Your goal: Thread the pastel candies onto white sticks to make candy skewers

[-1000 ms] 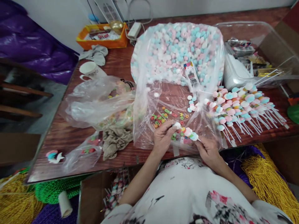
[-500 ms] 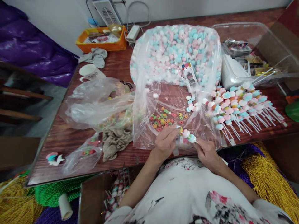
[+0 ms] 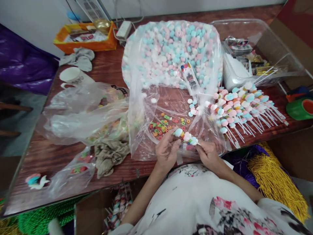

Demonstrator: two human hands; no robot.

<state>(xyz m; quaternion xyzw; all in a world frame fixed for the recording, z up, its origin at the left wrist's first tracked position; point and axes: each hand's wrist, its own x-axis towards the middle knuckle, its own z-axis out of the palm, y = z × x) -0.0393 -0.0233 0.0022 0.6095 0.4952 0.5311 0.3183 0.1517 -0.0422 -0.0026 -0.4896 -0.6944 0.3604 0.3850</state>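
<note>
My right hand [image 3: 208,153] pinches the white stick of a candy skewer [image 3: 187,136], held slantwise over the clear plastic. Blue, white and pink marshmallow discs are threaded on it with small colored rings between. My left hand [image 3: 167,148] is at the skewer's far end, thumb and fingers apart, with a blue disc [image 3: 178,132] by its fingertips. Just beyond it, colored cereal-like rings [image 3: 160,129] lie scattered. A big clear bag of marshmallows [image 3: 171,49] lies behind. To the right is a pile of finished-looking skewers [image 3: 241,104], sticks pointing toward me.
At left are a plastic bag of rings [image 3: 85,111], a crumpled brown cloth [image 3: 110,155], a white mug [image 3: 74,76] and an orange tray [image 3: 84,40]. A clear bin [image 3: 234,70] and green tape roll [image 3: 298,107] are at right. Tasselled cords hang below the edge.
My left fingers have loosened and spread at the skewer's end, where a blue disc now shows. The skewer shifted slightly left in view. The camera view has turned a little to the right.
</note>
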